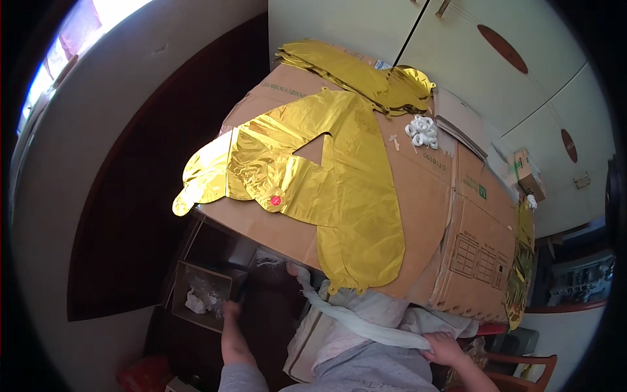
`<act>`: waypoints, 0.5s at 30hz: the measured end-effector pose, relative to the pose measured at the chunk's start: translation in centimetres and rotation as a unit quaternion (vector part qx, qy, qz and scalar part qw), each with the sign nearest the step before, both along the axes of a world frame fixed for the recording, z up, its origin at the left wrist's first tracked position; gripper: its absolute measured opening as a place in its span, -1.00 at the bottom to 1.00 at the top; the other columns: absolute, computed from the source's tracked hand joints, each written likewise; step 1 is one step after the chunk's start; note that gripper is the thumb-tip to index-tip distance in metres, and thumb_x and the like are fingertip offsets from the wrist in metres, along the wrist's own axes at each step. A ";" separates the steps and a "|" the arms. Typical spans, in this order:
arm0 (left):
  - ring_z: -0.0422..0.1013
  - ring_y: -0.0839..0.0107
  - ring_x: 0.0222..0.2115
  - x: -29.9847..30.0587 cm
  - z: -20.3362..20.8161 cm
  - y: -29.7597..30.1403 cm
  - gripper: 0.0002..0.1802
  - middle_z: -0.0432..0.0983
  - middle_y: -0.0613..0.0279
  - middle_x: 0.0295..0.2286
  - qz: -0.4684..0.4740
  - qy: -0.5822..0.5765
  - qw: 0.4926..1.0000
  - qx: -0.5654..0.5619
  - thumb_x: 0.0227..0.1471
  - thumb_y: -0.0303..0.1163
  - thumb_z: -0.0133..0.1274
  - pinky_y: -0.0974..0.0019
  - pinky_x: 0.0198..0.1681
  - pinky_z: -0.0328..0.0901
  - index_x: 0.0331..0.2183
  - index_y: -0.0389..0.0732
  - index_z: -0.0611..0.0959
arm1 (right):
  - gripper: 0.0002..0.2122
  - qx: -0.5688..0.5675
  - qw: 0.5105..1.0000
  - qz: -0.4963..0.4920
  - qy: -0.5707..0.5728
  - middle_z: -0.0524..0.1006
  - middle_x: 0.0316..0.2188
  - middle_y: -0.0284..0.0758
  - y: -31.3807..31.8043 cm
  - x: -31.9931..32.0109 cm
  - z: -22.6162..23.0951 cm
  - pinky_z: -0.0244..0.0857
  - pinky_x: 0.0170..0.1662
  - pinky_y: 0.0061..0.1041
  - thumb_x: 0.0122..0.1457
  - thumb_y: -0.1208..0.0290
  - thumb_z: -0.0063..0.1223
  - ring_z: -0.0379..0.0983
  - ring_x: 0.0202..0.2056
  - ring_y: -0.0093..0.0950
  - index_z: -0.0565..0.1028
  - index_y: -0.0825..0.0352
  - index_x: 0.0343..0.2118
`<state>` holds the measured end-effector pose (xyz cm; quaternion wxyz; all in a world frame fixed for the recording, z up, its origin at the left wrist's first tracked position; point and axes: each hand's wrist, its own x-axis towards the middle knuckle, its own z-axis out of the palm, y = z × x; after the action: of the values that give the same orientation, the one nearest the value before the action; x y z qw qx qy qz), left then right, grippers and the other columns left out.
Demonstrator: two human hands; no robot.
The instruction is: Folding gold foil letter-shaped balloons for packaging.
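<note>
Cloth (366, 328), twisted below the near edge of the cardboard-covered desk (424, 189), looks soft, light, best held bunched; right hand (444, 348) clasps it. Left hand (231, 310), beside the box (196, 320): grip unclear.

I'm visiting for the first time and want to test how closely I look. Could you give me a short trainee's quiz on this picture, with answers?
1. Multiple choice: what shape is the hole in the large gold foil piece? a) round b) triangular c) square
2. True or false: the white coils lie on the cardboard.
3. Which of the person's hands holds the pale cloth band, and which is by the open box?

Key:
1. b, triangular.
2. True.
3. The right hand holds the band; the left hand is by the box.
</note>
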<state>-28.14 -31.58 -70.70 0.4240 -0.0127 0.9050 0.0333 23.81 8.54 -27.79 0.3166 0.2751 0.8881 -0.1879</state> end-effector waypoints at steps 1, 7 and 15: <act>0.30 -0.07 0.02 0.9 -0.3 0.0 -0.38 0.40 -0.15 -0.03 -0.006 0.012 1.000 0.027 -0.01 0.05 0.01 0.03 0.16 0.14 -0.12 -0.30 0.60 | -0.49 0.000 1.000 0.001 0.021 0.51 -0.11 -0.14 -0.1 -0.6 0.4 0.18 0.07 -0.13 0.03 0.11 0.15 0.40 -0.04 -0.14 0.39 0.24 0.03; 0.42 0.05 -0.07 8.7 0.3 7.1 -0.63 0.58 -0.01 -0.21 -0.548 -0.026 0.836 0.014 0.00 -0.23 -0.06 0.02 0.16 0.09 -0.27 -0.21 0.71 | -0.43 0.017 0.993 -0.004 0.114 0.48 -0.07 -0.13 -0.7 -3.1 1.2 0.16 0.13 -0.14 0.03 0.08 0.17 0.36 0.02 -0.13 0.37 0.30 0.06; 0.36 0.03 0.03 14.8 2.6 12.3 -0.55 0.55 -0.09 -0.14 -0.305 0.039 0.920 0.243 0.03 -0.20 -0.09 0.06 0.18 0.12 -0.09 -0.18 0.62 | -0.58 -0.128 0.901 0.160 0.382 0.50 -0.09 -0.19 0.8 -12.2 7.6 0.37 0.00 -0.31 0.08 0.27 0.18 0.46 -0.06 -0.20 0.44 0.29 -0.01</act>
<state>-13.30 -19.23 -68.07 0.3684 0.3682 0.8450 0.1215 11.56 9.36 -20.20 0.0117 -0.0066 0.9412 -0.3375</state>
